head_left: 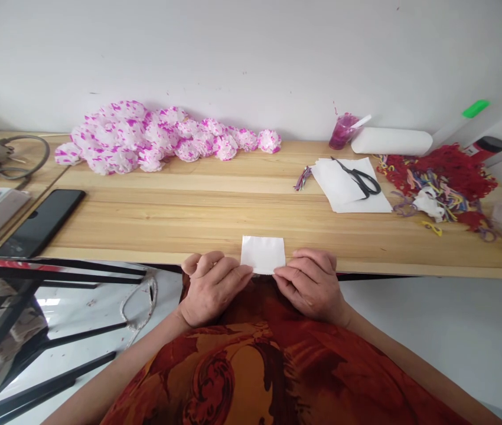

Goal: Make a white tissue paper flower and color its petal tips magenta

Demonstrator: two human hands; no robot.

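White rectangular paper (pixel 263 254), seemingly longer left to right, extends beyond our fingers (pixel 243 272). Our left hand (pixel 215 286) and right hand (pixel 313 286) pinch its near corners, equally close.

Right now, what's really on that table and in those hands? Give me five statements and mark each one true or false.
1. The left hand and right hand both hold a small white piece. True.
2. The black-handled scissors stand in the pink cup. False: they lie on white sheets.
3. White-and-pink puffs are heaped along the back of the table. True.
4. The dark phone is under the right hand. False: it lies at the left side of the table, apart from both hands.
5. The red bundle lies to the left of the puffs. False: it is at the right side of the table.
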